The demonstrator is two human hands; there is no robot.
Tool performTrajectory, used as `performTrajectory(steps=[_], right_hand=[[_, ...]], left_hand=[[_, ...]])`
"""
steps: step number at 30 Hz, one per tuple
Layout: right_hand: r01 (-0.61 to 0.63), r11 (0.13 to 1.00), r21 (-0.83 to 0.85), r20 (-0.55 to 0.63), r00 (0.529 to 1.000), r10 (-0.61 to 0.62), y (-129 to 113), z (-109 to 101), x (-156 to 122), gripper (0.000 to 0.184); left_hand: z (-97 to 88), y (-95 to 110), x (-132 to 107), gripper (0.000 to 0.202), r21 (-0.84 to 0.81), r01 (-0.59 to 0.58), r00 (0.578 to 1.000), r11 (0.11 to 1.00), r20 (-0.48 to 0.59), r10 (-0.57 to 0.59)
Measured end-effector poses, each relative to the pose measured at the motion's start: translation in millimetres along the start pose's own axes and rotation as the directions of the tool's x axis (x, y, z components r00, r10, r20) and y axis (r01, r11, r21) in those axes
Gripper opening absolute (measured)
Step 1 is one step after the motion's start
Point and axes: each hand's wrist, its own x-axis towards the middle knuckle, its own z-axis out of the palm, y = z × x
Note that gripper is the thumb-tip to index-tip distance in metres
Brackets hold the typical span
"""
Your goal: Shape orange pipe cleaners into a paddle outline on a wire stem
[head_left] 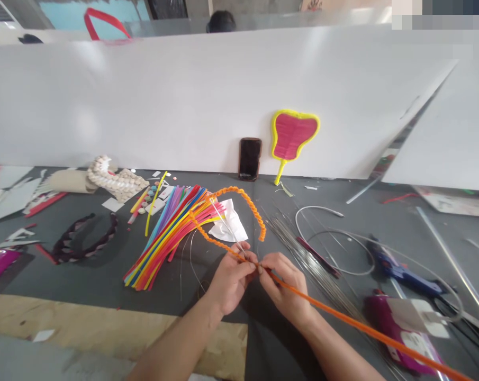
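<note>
Head view: my left hand (233,280) and right hand (286,286) meet above the worktop (96,280), each pinching the orange strip (334,314) between thumb and fingers. Its twisted part loops up beyond them, over the edge of the coloured bundle (163,238); its smooth length runs past my right hand toward the lower right. The pinch hides whether it is all one piece. I judge it light, fuzzy enough not to slip, bendable yet springy, hardly fragile; a close pinch where the twist ends seems the surest hold. Dark grey, the worktop carries metal wires (303,251) and a blue glue gun (406,273) on the right. Behind stands a white panel (183,106), a phone (250,159) upright against it.
</note>
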Motion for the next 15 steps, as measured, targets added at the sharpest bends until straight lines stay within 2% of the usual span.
performTrajectory(steps=[4, 7, 9, 10, 11, 12, 13, 14, 15], right_hand=[[-0.072, 0.996, 0.044, -0.011, 0.997, 0.073, 1.8, -0.1, -0.8, 0.011], [-0.246, 0.955, 0.166, -0.052, 0.965, 0.258, 4.5, -1.7, 0.0, 0.011], [-0.359, 0.897, 0.257, -0.066, 0.920, 0.387, 5.5, -3.0, 1.2, 0.012], [-0.396, 0.871, 0.291, -0.068, 0.899, 0.432, 5.6, -3.5, 1.7, 0.012], [-0.419, 0.851, 0.316, -0.067, 0.885, 0.461, 5.6, -3.8, 2.1, 0.013], [-0.430, 0.840, 0.330, -0.065, 0.878, 0.475, 5.4, -3.8, 2.4, 0.013], [-0.431, 0.837, 0.336, -0.064, 0.876, 0.477, 5.2, -3.7, 2.4, 0.013], [-0.424, 0.842, 0.334, -0.064, 0.881, 0.469, 5.0, -3.4, 2.3, 0.012], [-0.409, 0.853, 0.325, -0.066, 0.890, 0.452, 4.9, -3.1, 2.2, 0.012]], left_hand=[[-0.7, -0.6, 0.4, 0.035, 0.010, 0.001, 1.000, 1.000, 0.007, -0.001], [-3.8, -3.7, 2.5, 0.037, 0.054, -0.037, 0.999, 0.998, 0.041, 0.035], [-7.2, -5.3, 3.9, 0.045, 0.130, -0.141, 0.990, 0.981, -0.003, 0.143], [-8.9, -5.5, 4.0, 0.048, 0.195, -0.224, 0.970, 0.955, -0.048, 0.238], [-10.6, -5.2, 3.6, 0.051, 0.287, -0.322, 0.928, 0.902, -0.090, 0.360], [-12.0, -4.4, 2.6, 0.051, 0.406, -0.420, 0.861, 0.811, -0.104, 0.498], [-13.0, -3.2, 1.1, 0.047, 0.545, -0.495, 0.777, 0.677, -0.071, 0.625], [-13.6, -1.9, -0.8, 0.042, 0.680, -0.531, 0.701, 0.506, 0.016, 0.713], [-13.6, -0.5, -2.7, 0.035, 0.785, -0.531, 0.647, 0.318, 0.134, 0.751]])
